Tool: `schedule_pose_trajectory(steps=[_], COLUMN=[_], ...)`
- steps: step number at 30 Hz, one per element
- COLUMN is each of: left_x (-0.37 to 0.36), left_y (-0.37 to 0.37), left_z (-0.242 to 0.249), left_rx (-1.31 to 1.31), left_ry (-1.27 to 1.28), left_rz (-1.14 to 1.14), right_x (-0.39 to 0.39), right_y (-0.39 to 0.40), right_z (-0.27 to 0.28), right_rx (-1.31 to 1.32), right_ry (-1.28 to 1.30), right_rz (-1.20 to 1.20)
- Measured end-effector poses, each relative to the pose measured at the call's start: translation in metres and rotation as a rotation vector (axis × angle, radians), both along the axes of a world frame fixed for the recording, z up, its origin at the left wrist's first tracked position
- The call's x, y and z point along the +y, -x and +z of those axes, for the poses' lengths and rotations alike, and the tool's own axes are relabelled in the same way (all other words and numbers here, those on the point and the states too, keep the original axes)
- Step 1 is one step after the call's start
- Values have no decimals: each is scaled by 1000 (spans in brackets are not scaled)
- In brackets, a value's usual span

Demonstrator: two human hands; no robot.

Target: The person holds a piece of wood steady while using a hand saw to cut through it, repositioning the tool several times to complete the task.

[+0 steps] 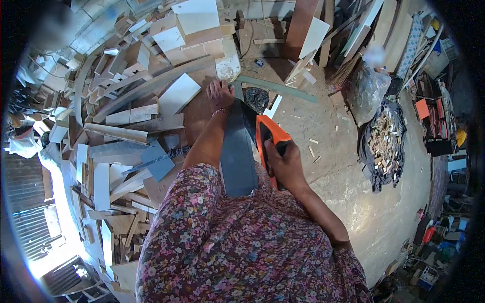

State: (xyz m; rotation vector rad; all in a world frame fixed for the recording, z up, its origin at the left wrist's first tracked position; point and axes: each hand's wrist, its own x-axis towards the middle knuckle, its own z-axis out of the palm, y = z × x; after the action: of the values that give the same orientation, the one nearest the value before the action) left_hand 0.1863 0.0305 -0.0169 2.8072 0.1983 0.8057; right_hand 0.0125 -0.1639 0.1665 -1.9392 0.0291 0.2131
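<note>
My right hand [285,164] grips the orange and black handle of a hand saw [267,132], held beside a long grey board [236,151]. The board runs from my lap away toward the floor. My left hand [220,95] rests flat, fingers spread, at the far end of the board, by a brown plywood sheet [198,113]. The saw blade is mostly hidden behind the board and handle. A flowered garment [237,242] covers my body in the foreground.
A big heap of wood offcuts [121,116] fills the left. A dark cloth with wood scraps [385,146] and a plastic bag [368,88] lie right. Planks [303,25] lean at the back. Bare concrete floor [328,131] lies between.
</note>
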Motion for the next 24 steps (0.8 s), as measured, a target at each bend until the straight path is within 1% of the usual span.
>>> schedule_pose_trajectory(steps=[2,4,5,6,8,9,11,12,13,15,16,18,20,22,23,24], left_x=[0,1,0,-1,1,6,3,2,4,-1,-4,0,-1,-3,-3,-4], left_y=[-1,-5,-2,4,-3,-7,-5,-3,-2,-3,-4,-1,-3,0,-1,0], left_z=[0,1,-1,-4,-2,-11,-3,-2,0,1,2,5,4,6,7,8], left_rx=[-76,-63,-49,-31,-12,-68,-93,-117,-120,-34,-48,90,43,2,-9,-17], left_ry=[12,-6,-25,-23,-44,-53,-104,-143,-147,-98,-95,-49,-69,-85,-99,-111], left_rz=[-27,-19,-18,-23,-3,-40,-32,-19,-30,6,-1,-18,5,29,29,34], right_x=[-7,-3,3,8,22,29,43,48,48,42,36,32,36,34,32,29], right_y=[3,3,0,-1,-21,-40,-63,-61,-59,-54,-54,-44,-37,-38,-42,-51], right_z=[4,-1,-8,-17,-59,-71,-86,-83,-79,-71,-67,-63,-66,-71,-76,-73], right_rx=[65,100,77,56,-43,-52,-21,-21,-75,-145,-159,-105,-94,-101,-165,-165], right_ry=[-27,-23,-42,-61,-58,-64,36,25,48,77,80,-38,-7,-84,-92,-86], right_rz=[-3,-17,-35,-60,-58,-52,-53,-59,-60,-71,-78,-92,-100,-100,-101,-90])
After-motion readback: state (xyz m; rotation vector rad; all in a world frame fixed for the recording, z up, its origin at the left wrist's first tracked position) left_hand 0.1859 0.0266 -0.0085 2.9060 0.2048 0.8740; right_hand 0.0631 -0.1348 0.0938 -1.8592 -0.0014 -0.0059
